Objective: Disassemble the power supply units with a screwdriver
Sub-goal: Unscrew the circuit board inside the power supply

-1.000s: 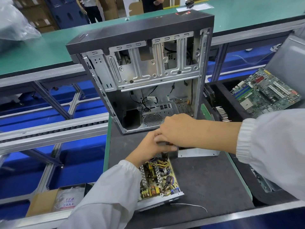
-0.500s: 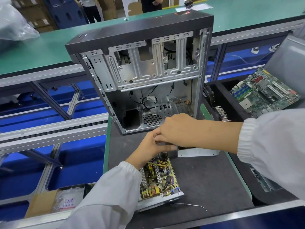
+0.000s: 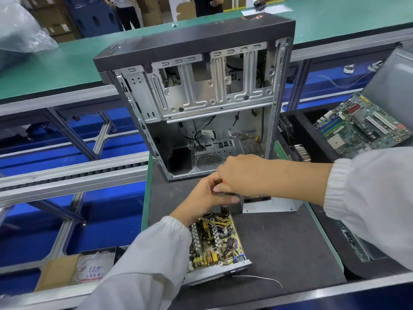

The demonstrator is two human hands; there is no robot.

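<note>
Curled over an orange-handled screwdriver [image 3: 222, 181], your right hand [image 3: 241, 173] meets your left hand [image 3: 210, 198], which pinches the far end of the opened power supply [image 3: 214, 240] lying on the dark mat [image 3: 279, 242].

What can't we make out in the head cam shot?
- Screwdriver: only an orange sliver shows; the right hand and left hand cover the rest.
- The screw being worked: behind both hands.
- Near part of the power supply board: under the left sleeve.
- Label text on the bag: too small.
</note>
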